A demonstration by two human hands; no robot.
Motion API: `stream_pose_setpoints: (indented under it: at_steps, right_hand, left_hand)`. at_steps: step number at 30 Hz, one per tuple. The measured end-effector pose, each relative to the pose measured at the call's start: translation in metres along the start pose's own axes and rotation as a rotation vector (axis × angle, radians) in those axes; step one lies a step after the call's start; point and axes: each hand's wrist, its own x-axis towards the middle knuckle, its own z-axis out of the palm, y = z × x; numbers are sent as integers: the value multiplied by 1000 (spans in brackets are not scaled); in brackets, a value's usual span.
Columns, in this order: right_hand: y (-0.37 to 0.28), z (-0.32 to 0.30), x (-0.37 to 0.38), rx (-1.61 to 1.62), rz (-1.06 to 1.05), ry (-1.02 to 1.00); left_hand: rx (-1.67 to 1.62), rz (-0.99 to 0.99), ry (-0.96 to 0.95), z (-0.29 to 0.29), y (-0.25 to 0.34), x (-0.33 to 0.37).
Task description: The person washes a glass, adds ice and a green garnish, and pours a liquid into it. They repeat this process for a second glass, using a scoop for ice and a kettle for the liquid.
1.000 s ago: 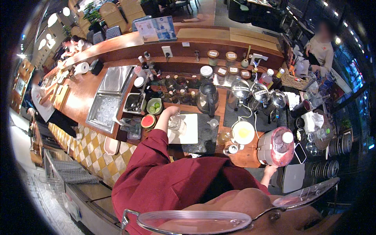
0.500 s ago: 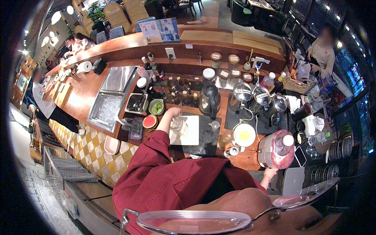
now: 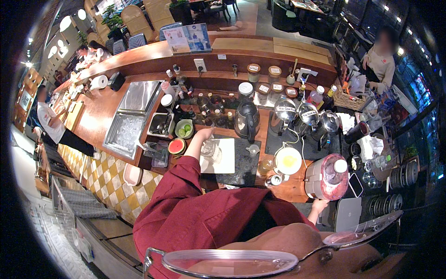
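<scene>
On the left, my left hand (image 3: 203,135) is closed at the far upper side of a clear glass jug (image 3: 210,149); its fingertips are partly hidden. The jug stands on a white cutting board (image 3: 226,158), which lies on a black mat (image 3: 246,162). My right hand (image 3: 320,205) is at the lower front edge of a juicer (image 3: 320,179) with a grey base and a reddish see-through top, its fingers curled against the base. Beside my left arm lie a halved watermelon (image 3: 177,147) and a bowl of limes (image 3: 184,129).
A black kettle (image 3: 247,118) stands behind the mat. Between the board and the juicer are a white dish of yellow liquid (image 3: 288,161) and small glasses. An ice bin (image 3: 128,132) is at left. A laptop (image 3: 348,215) and phone (image 3: 356,185) lie right. Other people stand at both sides.
The whole view has shifted very slightly. Both my hands stay at the jug and the juicer. The person at far left has turned a little.
</scene>
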Motion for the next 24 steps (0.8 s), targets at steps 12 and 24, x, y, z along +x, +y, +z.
stream_pose_setpoints:
  at_steps: [12, 24]
  right_hand:
    - [6, 3, 4, -16, -2, -54]
    - [3, 3, 4, -21, 78, -58]
  left_hand:
    - [80, -9, -15, -6, 16, -22]
    - [50, -19, 45, -4, 14, -24]
